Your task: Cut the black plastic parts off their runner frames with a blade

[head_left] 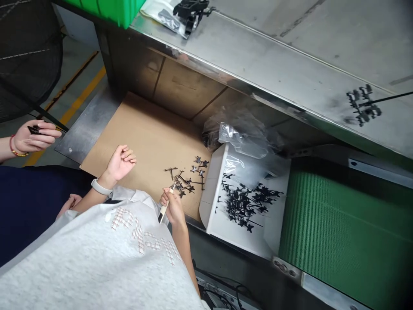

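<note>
My right hand (pixel 174 207) is closed around a slim knife-like tool (pixel 163 211) with a cream handle, a dark lower end and a thin metal tip. Its tip points at a loose group of small black plastic parts (pixel 183 183) on the brown cardboard sheet (pixel 142 133). Above the sheet's near left side is my left hand (pixel 121 164), palm up, fingers loosely curled and thumb apart. Nothing shows in that palm. A white band circles the left wrist.
A white tray (pixel 213 206) holds many black parts beside a green conveyor belt (pixel 345 232). Clear plastic bags (pixel 241 133) lie behind it. A metal ledge (pixel 258 82) runs above, bearing a black sprue (pixel 363 105). At left, another person's hand (pixel 38 137) holds a black piece.
</note>
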A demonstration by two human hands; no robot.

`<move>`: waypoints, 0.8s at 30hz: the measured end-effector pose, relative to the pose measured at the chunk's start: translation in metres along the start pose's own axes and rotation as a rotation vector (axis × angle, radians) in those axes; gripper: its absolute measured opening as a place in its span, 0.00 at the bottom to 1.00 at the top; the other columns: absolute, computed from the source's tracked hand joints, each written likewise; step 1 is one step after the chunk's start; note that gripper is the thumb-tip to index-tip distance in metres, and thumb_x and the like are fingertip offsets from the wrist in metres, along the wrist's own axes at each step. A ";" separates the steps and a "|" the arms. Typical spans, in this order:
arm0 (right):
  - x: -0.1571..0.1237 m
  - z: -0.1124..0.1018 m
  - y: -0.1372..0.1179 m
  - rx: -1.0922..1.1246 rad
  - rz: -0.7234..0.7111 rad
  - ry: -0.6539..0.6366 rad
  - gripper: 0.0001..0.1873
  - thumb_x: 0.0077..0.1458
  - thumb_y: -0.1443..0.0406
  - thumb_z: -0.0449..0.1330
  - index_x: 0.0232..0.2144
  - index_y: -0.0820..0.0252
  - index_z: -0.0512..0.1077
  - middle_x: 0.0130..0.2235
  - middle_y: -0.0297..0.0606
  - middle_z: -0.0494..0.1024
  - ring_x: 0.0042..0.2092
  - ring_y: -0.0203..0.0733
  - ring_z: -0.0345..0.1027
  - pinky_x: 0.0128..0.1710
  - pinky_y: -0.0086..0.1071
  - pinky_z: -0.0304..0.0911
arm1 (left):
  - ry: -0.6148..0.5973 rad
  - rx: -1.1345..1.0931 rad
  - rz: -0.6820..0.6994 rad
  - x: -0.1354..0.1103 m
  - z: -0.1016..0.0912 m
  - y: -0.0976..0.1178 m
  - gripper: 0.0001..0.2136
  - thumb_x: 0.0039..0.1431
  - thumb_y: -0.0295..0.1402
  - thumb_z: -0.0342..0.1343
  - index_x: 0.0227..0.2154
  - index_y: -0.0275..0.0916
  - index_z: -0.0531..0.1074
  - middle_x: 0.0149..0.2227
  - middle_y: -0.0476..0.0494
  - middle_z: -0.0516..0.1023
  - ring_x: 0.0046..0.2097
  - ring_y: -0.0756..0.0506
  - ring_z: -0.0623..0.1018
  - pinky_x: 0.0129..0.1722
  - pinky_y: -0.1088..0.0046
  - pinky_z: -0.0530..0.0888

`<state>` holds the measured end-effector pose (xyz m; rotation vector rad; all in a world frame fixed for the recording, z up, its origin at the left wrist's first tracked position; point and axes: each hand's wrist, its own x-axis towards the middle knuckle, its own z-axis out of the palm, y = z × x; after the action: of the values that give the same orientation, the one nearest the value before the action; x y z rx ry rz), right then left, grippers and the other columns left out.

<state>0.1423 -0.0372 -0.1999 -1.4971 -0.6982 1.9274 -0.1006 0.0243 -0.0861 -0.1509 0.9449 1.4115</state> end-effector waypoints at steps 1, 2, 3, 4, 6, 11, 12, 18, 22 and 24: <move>0.000 -0.001 0.001 -0.026 0.008 -0.001 0.19 0.63 0.57 0.59 0.51 0.61 0.69 0.51 0.42 0.74 0.47 0.43 0.73 0.46 0.43 0.73 | -0.007 0.006 0.000 -0.001 0.001 -0.001 0.17 0.63 0.26 0.48 0.19 0.40 0.53 0.15 0.60 0.50 0.16 0.56 0.56 0.21 0.79 0.61; 0.001 -0.003 0.001 -0.059 0.012 0.008 0.19 0.63 0.57 0.59 0.51 0.61 0.69 0.51 0.42 0.74 0.48 0.44 0.73 0.46 0.43 0.73 | -0.015 0.018 -0.005 -0.001 0.001 -0.002 0.18 0.63 0.26 0.49 0.18 0.40 0.53 0.15 0.60 0.50 0.16 0.56 0.55 0.21 0.79 0.60; 0.003 -0.005 -0.001 -0.098 0.011 0.029 0.19 0.63 0.57 0.59 0.52 0.61 0.69 0.51 0.42 0.74 0.48 0.44 0.73 0.47 0.44 0.73 | -0.023 0.034 -0.013 -0.001 0.002 -0.005 0.18 0.63 0.26 0.50 0.18 0.40 0.53 0.15 0.60 0.50 0.17 0.56 0.55 0.22 0.79 0.60; 0.006 -0.009 -0.003 -0.141 0.006 0.061 0.19 0.63 0.57 0.59 0.52 0.61 0.69 0.52 0.42 0.74 0.48 0.44 0.72 0.47 0.44 0.72 | -0.029 0.053 -0.022 0.000 0.002 -0.008 0.18 0.62 0.26 0.52 0.18 0.39 0.53 0.15 0.60 0.51 0.17 0.56 0.56 0.22 0.79 0.61; 0.014 -0.018 -0.009 -0.239 -0.020 0.157 0.19 0.63 0.57 0.59 0.52 0.61 0.69 0.52 0.43 0.74 0.49 0.45 0.72 0.48 0.45 0.72 | -0.041 0.096 -0.034 -0.001 0.002 -0.015 0.18 0.60 0.27 0.55 0.19 0.39 0.55 0.17 0.59 0.54 0.18 0.56 0.57 0.23 0.80 0.62; 0.033 -0.034 -0.019 -0.521 -0.115 0.455 0.20 0.62 0.58 0.60 0.53 0.60 0.68 0.55 0.43 0.72 0.52 0.47 0.71 0.50 0.47 0.71 | -0.073 0.215 -0.037 -0.005 -0.002 -0.029 0.14 0.54 0.27 0.61 0.21 0.38 0.60 0.20 0.57 0.62 0.22 0.56 0.63 0.26 0.80 0.64; 0.036 -0.034 -0.019 -0.573 -0.123 0.505 0.20 0.62 0.58 0.60 0.53 0.60 0.68 0.55 0.44 0.72 0.52 0.47 0.70 0.51 0.48 0.71 | -0.081 0.241 -0.038 -0.006 -0.004 -0.031 0.12 0.53 0.26 0.61 0.22 0.38 0.62 0.21 0.56 0.64 0.23 0.56 0.64 0.27 0.80 0.65; 0.051 -0.026 -0.014 -0.755 -0.090 0.640 0.20 0.62 0.58 0.59 0.54 0.60 0.68 0.56 0.44 0.72 0.53 0.47 0.70 0.51 0.48 0.70 | -0.058 0.379 0.007 -0.009 -0.015 -0.031 0.08 0.48 0.24 0.60 0.33 0.36 0.70 0.29 0.52 0.72 0.27 0.56 0.68 0.29 0.80 0.66; 0.051 -0.031 -0.015 -0.725 -0.090 0.614 0.19 0.62 0.58 0.59 0.53 0.60 0.69 0.55 0.43 0.72 0.52 0.46 0.71 0.51 0.47 0.71 | -0.014 0.466 0.029 -0.006 -0.023 -0.040 0.07 0.48 0.26 0.60 0.31 0.37 0.69 0.28 0.53 0.71 0.27 0.56 0.69 0.29 0.80 0.65; 0.047 -0.035 -0.014 -0.667 -0.113 0.593 0.19 0.63 0.58 0.59 0.53 0.60 0.69 0.55 0.43 0.72 0.52 0.46 0.71 0.51 0.47 0.71 | -0.003 0.520 0.021 -0.003 -0.026 -0.049 0.07 0.48 0.26 0.60 0.30 0.36 0.69 0.28 0.52 0.72 0.27 0.56 0.69 0.30 0.80 0.65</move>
<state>0.1694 0.0081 -0.2290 -2.2249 -1.1615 1.0920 -0.0700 -0.0039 -0.1223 0.2504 1.2815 1.1417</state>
